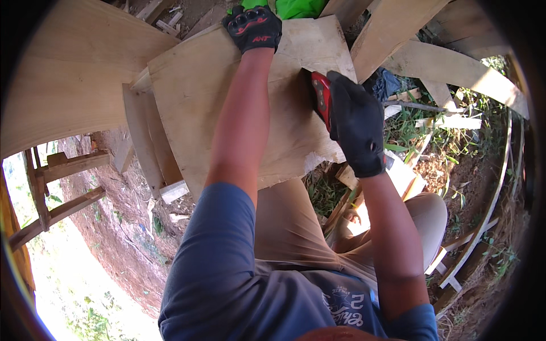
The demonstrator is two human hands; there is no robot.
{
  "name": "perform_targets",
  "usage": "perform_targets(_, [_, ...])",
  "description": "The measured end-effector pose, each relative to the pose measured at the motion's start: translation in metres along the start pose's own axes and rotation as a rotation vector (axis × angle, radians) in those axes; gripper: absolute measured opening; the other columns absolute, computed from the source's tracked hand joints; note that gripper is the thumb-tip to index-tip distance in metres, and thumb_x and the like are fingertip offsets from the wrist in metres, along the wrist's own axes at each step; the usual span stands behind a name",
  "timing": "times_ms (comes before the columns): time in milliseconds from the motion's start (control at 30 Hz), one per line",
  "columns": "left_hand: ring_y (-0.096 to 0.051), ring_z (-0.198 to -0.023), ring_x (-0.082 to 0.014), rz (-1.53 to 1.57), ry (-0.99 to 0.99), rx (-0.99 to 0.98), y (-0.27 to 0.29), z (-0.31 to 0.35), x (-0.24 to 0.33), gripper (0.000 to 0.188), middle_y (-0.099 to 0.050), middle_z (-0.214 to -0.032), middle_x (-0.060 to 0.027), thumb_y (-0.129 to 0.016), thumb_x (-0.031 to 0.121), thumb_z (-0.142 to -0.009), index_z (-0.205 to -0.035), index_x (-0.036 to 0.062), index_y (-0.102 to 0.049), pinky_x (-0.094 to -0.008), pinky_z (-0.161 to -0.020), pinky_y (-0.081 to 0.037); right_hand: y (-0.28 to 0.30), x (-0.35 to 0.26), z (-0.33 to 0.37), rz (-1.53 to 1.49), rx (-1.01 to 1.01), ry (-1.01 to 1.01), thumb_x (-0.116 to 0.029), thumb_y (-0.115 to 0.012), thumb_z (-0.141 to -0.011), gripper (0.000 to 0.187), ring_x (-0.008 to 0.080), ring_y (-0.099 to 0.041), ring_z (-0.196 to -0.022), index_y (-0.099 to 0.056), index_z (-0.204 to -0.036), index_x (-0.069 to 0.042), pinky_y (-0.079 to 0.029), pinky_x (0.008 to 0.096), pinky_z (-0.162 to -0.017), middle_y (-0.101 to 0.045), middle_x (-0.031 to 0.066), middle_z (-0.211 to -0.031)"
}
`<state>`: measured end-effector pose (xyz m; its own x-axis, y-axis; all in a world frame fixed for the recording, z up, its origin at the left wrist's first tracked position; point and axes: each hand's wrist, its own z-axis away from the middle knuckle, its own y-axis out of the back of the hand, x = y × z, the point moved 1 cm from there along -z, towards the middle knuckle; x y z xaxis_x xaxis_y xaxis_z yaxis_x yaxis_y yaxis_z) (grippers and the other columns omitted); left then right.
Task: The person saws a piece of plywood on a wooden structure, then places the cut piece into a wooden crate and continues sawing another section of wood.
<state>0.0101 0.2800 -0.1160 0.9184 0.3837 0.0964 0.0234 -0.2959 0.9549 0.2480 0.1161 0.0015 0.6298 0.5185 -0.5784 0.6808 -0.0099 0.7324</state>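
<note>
A pale plywood board [290, 125] lies tilted in front of me, above my legs, with a ragged, splintered near edge. My left hand [253, 28], in a black glove with red marks, is closed over the board's far edge. At the board's right side my right hand [357, 119], also in a black glove, is wrapped round the red and black handle of what looks like a handsaw [322, 96]. Its dark blade points away from me over the board and is seen nearly edge-on, so its teeth and any contact with the wood cannot be made out.
A large plywood panel [74, 74] stands at the left, beside a wooden frame piece [145, 136]. Curved wood strips [455, 68] and offcuts lie on grass and soil at the right. Bright green material [298, 8] shows beyond the board. Wooden bars [62, 210] cross at the lower left.
</note>
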Motion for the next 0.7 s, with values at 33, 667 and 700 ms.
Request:
perform_targets(33, [-0.07, -0.118, -0.0292, -0.005, 0.016, -0.053, 0.001, -0.001, 0.004, 0.029, -0.082, -0.109, -0.0077, -0.061, 0.034, -0.093, -0.101, 0.0191, -0.085, -0.0524, -0.095, -0.051, -0.003, 0.002, 0.018, -0.127, -0.027, -0.263, -0.006, -0.055, -0.107, 0.023, 0.0415, -0.075, -0.091, -0.073, -0.12, 0.0, -0.06, 0.0456, -0.08, -0.075, 0.0184, -0.116])
perform_targets(667, [-0.048, -0.154, -0.0328, -0.019, -0.156, 0.087, 0.005, 0.028, 0.023, 0.039, -0.069, -0.148, -0.0134, -0.053, 0.032, -0.104, -0.126, 0.0138, -0.079, -0.0629, -0.122, -0.035, -0.042, 0.025, 0.105, -0.214, 0.151, -0.099, -0.018, -0.061, -0.108, 0.049, 0.0417, -0.077, -0.109, -0.06, -0.155, -0.005, -0.06, 0.0452, -0.095, -0.078, 0.0261, -0.119])
perform_targets(700, [-0.049, -0.154, -0.033, 0.0, -0.157, 0.053, 0.009, 0.029, 0.022, 0.039, -0.069, -0.148, -0.0132, -0.052, 0.032, -0.105, -0.127, 0.0137, -0.079, -0.0633, -0.122, -0.035, -0.037, 0.008, 0.101, -0.146, 0.173, -0.028, -0.013, -0.059, -0.107, 0.051, 0.0423, -0.078, -0.102, -0.057, -0.157, -0.004, -0.061, 0.0443, -0.089, -0.078, 0.027, -0.115])
